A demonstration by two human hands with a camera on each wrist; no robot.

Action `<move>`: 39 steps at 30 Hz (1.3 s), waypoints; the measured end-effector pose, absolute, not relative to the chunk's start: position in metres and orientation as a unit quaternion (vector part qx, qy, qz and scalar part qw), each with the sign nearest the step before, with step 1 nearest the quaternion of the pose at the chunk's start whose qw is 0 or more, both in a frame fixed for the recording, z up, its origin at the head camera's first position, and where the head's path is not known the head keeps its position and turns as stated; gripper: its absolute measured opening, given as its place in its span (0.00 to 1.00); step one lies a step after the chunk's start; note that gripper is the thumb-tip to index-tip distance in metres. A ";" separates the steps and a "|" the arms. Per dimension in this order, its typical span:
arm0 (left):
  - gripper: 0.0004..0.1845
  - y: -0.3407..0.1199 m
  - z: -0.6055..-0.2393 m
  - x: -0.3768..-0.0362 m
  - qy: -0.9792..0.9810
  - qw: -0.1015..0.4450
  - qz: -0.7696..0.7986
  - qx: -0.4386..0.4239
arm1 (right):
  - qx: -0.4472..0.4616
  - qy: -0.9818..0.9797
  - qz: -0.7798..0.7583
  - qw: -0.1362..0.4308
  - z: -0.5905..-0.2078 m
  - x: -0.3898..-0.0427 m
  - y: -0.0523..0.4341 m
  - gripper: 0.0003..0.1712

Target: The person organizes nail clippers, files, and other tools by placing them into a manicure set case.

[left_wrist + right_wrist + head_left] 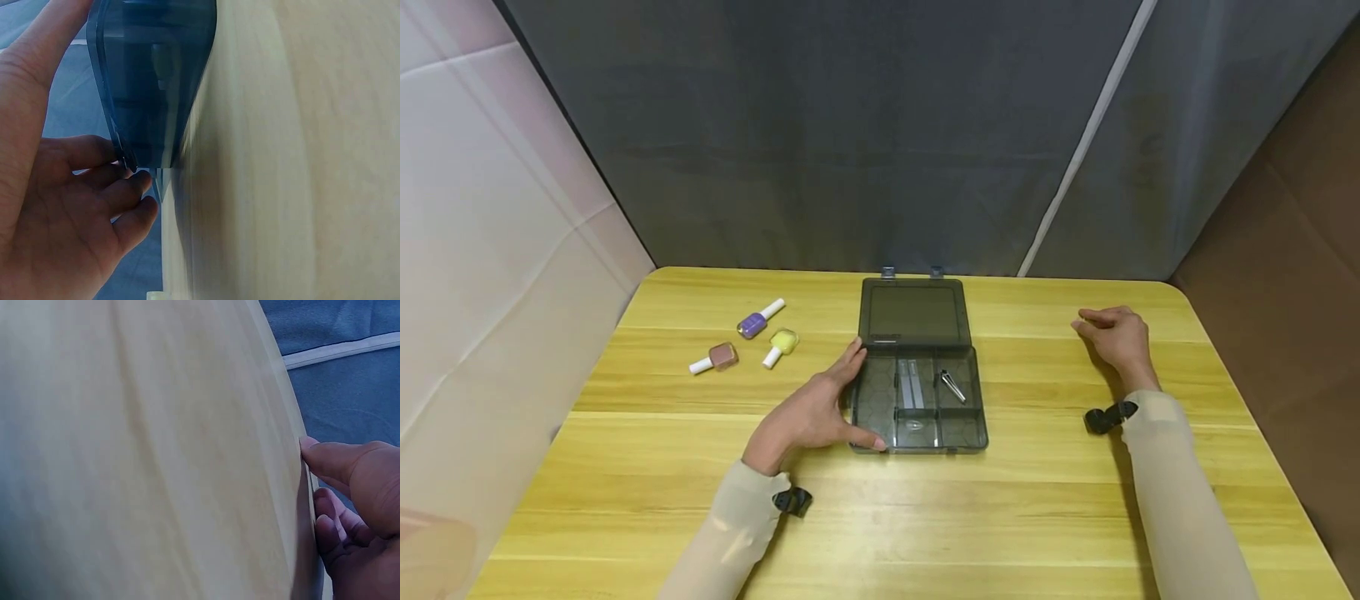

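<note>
A dark see-through box (872,400) lies open in the middle of the wooden table (1000,517), its lid (913,312) flat behind it. Its compartments hold a metal nail clipper (952,386) and pale strips (911,383). My left hand (808,417) grips the box's left side, thumb at the front corner and index finger near the hinge. In the left wrist view the curled fingers (125,194) touch the box (156,75). My right hand (1116,333) rests on the table at the right, loosely curled and holding nothing; its fingers (350,469) lie on the table (156,456).
Three nail polish bottles lie left of the box: purple (761,319), yellow (781,345) and pink-brown (715,358). A grey curtain hangs behind the table's far edge. A pale wall stands at the left, and brown floor shows at the right.
</note>
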State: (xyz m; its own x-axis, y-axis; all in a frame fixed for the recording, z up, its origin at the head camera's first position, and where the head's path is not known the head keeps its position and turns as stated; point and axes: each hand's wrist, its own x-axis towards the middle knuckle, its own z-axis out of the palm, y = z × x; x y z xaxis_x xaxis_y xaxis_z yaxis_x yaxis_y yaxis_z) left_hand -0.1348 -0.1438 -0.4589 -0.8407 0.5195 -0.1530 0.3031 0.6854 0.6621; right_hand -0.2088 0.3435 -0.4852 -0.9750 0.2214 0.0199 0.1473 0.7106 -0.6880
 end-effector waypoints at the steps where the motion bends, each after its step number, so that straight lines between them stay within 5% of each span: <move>1: 0.75 -0.144 -0.459 -0.135 0.903 0.167 0.325 0.228 | -0.100 -0.924 0.367 0.051 -0.485 -0.209 0.343 0.25; 39: 0.75 -0.144 -0.459 -0.135 0.902 0.170 0.323 0.231 | -0.002 -0.925 0.371 0.081 -0.460 -0.189 0.295 0.22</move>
